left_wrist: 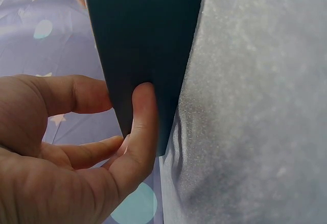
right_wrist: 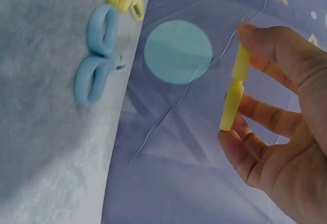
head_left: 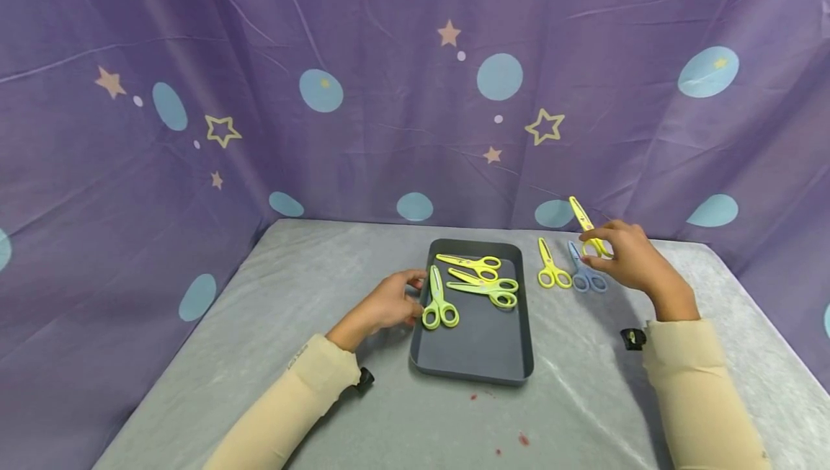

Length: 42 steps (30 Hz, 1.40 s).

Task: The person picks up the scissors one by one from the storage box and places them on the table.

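Observation:
My right hand (head_left: 625,254) holds yellow scissors (head_left: 581,214) by the finger loops, above the table with the blades tilted up and away. In the right wrist view, thumb and fingertips pinch the yellow handle (right_wrist: 232,104) at both ends. Below it on the table lie blue scissors (head_left: 574,254), with another yellow pair (head_left: 545,252) to their left. My left hand (head_left: 392,300) grips the left side of a dark grey tray (head_left: 472,351), one finger flat on its outer wall in the left wrist view. Inside lie yellow scissors (head_left: 463,262) and green scissors (head_left: 436,286), some overlapping.
A grey cloth covers the table (head_left: 311,268). Behind and to the left hangs a purple curtain (head_left: 389,153) with stars and blue dots. Small red marks (head_left: 524,440) spot the cloth in front of the tray.

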Available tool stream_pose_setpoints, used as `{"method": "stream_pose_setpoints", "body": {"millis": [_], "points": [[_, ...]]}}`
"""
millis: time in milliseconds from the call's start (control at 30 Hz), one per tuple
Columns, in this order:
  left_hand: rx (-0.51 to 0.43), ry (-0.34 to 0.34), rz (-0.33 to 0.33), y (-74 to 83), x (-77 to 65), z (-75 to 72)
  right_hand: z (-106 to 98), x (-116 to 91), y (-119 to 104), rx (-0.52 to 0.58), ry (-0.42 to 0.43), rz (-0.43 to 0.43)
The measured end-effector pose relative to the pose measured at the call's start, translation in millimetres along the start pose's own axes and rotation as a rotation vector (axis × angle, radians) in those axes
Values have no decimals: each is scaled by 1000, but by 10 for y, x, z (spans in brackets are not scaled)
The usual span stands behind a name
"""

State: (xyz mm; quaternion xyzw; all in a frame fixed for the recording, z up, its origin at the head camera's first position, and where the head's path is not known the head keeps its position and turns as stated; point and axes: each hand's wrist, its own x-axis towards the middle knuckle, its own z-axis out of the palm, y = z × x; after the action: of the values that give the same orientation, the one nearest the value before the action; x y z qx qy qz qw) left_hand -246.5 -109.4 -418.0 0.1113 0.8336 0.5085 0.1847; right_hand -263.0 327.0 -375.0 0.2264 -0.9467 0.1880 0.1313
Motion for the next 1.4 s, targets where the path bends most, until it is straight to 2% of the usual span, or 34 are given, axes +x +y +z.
{"method": "stream_pose_setpoints", "body": {"millis": [333,633,933,1400], "points": [[9,3,1,-5,2,7,-10,-96,267,-4,-25,64],[5,8,-8,-18,11,16,16,-168,451,-26,-89,122],[9,5,-4,-12,5,13,82,-184,563,-35,-127,114],[21,-1,3,-2,-4,12,127,-244,633,-28,-222,191]]}}
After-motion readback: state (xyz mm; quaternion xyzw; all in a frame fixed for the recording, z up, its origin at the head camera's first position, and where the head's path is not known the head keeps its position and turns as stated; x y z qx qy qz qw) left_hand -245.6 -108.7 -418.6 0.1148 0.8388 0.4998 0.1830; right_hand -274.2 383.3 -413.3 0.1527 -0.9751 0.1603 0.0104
